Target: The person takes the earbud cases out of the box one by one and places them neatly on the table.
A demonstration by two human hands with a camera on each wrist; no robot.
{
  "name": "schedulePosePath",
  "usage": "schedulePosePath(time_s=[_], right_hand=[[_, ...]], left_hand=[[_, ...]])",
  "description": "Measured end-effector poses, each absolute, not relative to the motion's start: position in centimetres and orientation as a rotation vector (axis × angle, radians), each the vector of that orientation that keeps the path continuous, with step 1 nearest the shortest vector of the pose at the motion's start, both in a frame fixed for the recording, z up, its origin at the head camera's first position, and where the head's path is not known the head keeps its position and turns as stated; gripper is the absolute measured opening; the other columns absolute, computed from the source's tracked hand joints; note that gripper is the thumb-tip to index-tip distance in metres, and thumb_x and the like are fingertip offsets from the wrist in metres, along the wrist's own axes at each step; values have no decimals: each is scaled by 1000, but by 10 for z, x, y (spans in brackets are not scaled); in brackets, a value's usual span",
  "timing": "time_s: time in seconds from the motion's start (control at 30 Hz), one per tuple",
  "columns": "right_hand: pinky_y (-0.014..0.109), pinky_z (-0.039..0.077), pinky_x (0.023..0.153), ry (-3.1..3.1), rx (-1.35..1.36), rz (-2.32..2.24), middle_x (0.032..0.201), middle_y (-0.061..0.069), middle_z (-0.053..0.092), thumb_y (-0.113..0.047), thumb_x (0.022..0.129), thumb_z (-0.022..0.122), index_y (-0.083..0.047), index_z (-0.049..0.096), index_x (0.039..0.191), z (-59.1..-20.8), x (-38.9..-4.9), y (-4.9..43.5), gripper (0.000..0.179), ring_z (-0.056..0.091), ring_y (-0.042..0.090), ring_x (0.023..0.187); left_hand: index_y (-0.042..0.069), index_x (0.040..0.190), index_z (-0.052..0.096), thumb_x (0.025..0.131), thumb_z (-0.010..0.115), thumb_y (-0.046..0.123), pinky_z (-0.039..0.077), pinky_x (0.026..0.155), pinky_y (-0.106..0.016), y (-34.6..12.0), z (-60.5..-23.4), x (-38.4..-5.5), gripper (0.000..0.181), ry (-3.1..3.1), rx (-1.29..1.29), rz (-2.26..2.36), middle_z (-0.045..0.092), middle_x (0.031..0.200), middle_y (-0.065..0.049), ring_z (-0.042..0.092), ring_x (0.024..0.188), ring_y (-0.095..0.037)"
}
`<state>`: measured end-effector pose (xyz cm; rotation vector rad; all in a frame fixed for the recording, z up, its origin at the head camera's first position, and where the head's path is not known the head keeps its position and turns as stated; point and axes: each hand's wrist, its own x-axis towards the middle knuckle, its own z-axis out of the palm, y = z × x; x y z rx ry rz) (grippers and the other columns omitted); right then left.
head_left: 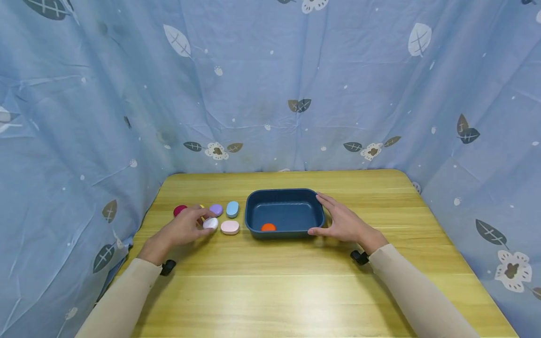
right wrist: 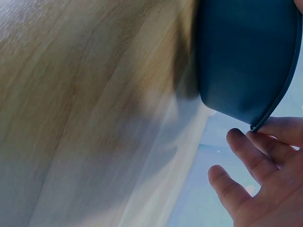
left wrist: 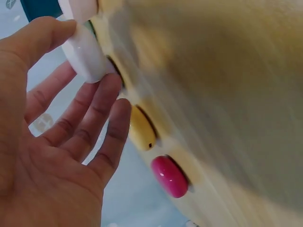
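Observation:
My left hand pinches a white oval piece between thumb and fingertips; in the left wrist view this white piece is tilted. Around that hand lie a crimson oval piece, a mostly covered yellow one, a purple one, a light blue one and a pale pink one. A dark blue rectangular box holds an orange piece. My right hand holds the box's right end, thumb at the front corner and fingers at the back corner.
All of this is on a wooden table with rounded back corners. A blue curtain with leaves and flowers hangs behind it and along both sides. Each wrist carries a small black device, the left one and the right one.

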<state>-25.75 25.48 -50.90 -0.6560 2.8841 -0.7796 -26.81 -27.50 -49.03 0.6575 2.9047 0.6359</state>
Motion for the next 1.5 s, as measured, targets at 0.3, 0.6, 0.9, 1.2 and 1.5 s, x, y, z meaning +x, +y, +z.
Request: schedulePosePath(time_s=[0.3,0.6,0.9,1.2,1.5], right_hand=[[74,41,136,2884,-660,-783,194,15,29,-78,96,84,-10,29,186,-509,-257,255,125,39,50,174],[74,41,136,2884,-666,-776,194,15,28,-78,96,84,-10,29,186,-511,-258,254,126,39,49,175],[74,42,135,2886,-662,-770,195,14,27,-80,96,83,-11,28,186,-512,-258,255,126,39,50,174],[75,42,134,2890,-652,-751,194,16,28,-79,96,83,-10,28,186,-510,-258,256,126,40,51,173],[75,43,134,2883,-654,-763,194,15,28,-81,96,82,-12,28,186,-510,-259,255,126,40,50,174]], left_hand=[[9,130,81,98,97,24,62,86,-36,-276,-497,-269,39,2848,660,577,77,114,-7,71,99,-20],[9,139,81,97,98,35,67,94,-48,-273,-482,-270,52,2903,644,566,79,128,-10,75,108,-30],[15,145,79,102,94,26,65,101,-56,-245,-451,-287,47,2937,939,605,76,140,-11,76,121,-37],[18,151,77,104,92,29,62,113,-58,-194,-422,-313,50,2765,1179,496,74,149,-8,75,133,-36],[26,150,78,96,100,34,58,122,-56,-143,-416,-336,58,2548,1334,326,72,150,-6,70,141,-37]])
